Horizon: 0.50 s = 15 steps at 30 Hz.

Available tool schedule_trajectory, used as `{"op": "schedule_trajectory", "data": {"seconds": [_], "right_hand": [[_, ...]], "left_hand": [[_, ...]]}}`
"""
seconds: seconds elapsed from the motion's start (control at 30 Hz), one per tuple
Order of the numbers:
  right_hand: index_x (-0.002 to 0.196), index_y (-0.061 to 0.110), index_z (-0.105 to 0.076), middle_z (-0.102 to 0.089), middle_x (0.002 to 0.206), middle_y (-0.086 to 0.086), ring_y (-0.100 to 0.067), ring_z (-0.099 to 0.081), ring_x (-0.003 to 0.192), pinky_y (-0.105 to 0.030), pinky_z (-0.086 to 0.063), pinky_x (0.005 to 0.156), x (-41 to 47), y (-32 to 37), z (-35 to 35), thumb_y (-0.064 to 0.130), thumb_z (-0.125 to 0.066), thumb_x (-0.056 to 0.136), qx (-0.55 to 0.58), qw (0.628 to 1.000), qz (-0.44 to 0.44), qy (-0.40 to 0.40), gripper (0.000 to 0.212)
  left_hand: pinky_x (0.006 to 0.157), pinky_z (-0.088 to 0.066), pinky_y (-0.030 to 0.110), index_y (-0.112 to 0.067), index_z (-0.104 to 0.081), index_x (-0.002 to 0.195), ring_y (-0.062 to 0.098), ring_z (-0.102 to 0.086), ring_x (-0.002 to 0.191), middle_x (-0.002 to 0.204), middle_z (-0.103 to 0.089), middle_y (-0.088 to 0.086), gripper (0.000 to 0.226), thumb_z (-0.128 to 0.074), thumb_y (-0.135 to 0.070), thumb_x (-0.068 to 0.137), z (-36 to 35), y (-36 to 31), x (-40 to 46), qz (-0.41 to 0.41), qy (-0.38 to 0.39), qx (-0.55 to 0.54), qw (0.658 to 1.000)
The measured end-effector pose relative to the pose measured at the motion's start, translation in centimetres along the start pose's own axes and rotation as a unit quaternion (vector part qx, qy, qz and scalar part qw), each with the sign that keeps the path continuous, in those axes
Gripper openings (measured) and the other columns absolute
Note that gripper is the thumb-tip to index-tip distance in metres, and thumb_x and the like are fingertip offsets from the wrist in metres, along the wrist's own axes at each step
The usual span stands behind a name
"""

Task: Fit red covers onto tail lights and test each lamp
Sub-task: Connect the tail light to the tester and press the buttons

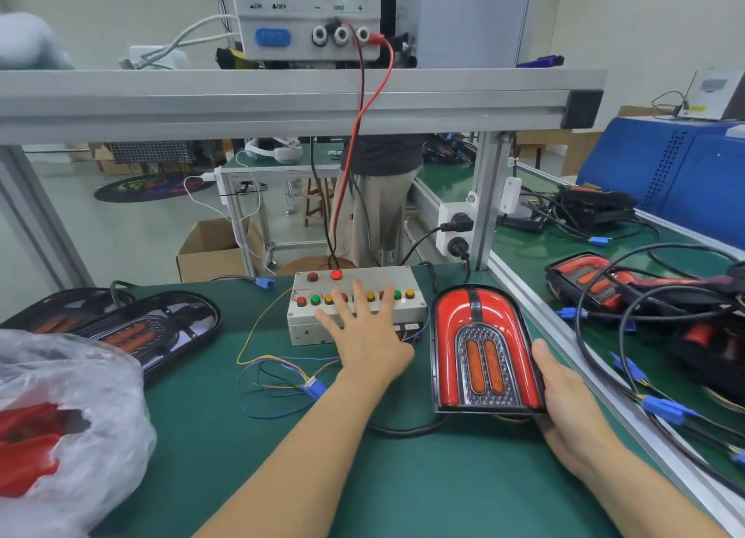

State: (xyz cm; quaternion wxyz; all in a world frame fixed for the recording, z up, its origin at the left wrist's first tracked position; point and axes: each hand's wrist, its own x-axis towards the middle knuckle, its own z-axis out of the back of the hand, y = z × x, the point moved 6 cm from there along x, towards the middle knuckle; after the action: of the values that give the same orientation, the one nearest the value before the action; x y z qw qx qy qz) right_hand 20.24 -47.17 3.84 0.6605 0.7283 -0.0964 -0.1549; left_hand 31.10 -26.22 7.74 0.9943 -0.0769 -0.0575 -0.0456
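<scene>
A tail light (483, 348) with its red cover fitted lies on the green mat, right of centre. My right hand (564, 408) grips its lower right edge, thumb along the side. My left hand (363, 332) is spread flat over the white test box (354, 308), fingers straight across its row of coloured buttons. One red button (336, 274) at the box's top glows. Two uncovered tail lights (133, 332) lie at the left. A clear plastic bag (60, 424) with red covers sits at the near left.
A bench power supply (310, 17) stands on the aluminium shelf, red and black leads running down to the box. Loose coloured wires with a blue plug (314, 388) lie by my left forearm. More tail lights and cables (645, 295) crowd the right-hand bench. A person stands behind.
</scene>
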Motion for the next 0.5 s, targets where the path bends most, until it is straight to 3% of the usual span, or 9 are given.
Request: {"op": "schedule_trajectory", "data": {"seconds": [0.5], "right_hand": [[0.107, 0.013, -0.07, -0.077, 0.095, -0.007, -0.02, -0.074, 0.086, -0.027, -0.053, 0.071, -0.29, 0.22, -0.08, 0.047, -0.035, 0.1, -0.002, 1.0, -0.001, 0.014, 0.049]], "left_hand": [[0.102, 0.005, 0.074, -0.049, -0.004, 0.146, 0.045, 0.015, 0.142, 0.159, 0.016, 0.007, 0.089, -0.058, -0.063, 0.077, 0.37, -0.23, 0.13, 0.017, 0.033, 0.001, 0.999]]}}
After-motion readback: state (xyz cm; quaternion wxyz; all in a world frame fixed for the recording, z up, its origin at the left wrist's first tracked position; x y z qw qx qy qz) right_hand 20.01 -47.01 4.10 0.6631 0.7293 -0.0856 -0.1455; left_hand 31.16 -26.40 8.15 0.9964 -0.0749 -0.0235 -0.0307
